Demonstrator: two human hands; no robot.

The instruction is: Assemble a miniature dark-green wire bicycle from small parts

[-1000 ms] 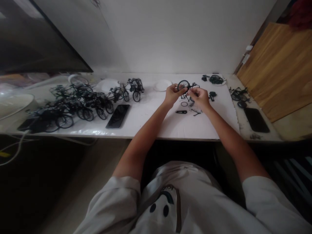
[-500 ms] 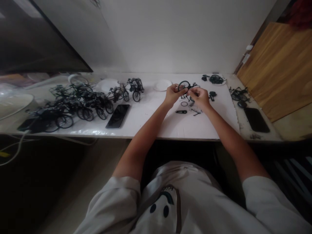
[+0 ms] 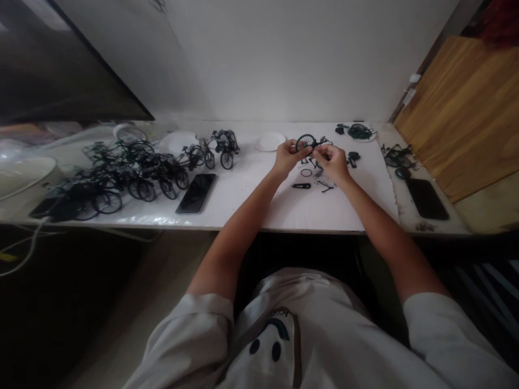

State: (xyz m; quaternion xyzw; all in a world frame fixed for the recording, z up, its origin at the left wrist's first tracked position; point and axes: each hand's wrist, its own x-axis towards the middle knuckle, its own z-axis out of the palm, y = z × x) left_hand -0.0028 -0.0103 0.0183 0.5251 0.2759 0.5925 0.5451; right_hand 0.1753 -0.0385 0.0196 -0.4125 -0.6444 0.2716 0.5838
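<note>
Next to nothing has changed over the last second: both hands and the small black spoked wheel (image 3: 305, 141) between them sit where they did half a second ago, which suggests fine fingertip work at one spot rather than any carrying. The wheel is raised above the back half of the bench (image 3: 235, 189), right of the middle of its length, and appears joined to a partly hidden miniature bicycle frame (image 3: 322, 141). The left hand (image 3: 288, 158) is pinched on the wheel's lower edge, thumb in front. The right hand (image 3: 331, 160) has thumb and fingers closed on the frame just beside the wheel; exactly which bit they grip is too small to tell. Nearer the bench's front edge lie a thin ring (image 3: 302, 173), an elongated black part (image 3: 301, 186) and a thin forked piece (image 3: 326, 187), none touched by a hand. A dark part (image 3: 354, 159) rests just right of the right hand. Towards the bench's left end, finished-looking miniature bicycles (image 3: 141, 172) crowd together, with a phone (image 3: 196, 193) at the front edge beside them.
</note>
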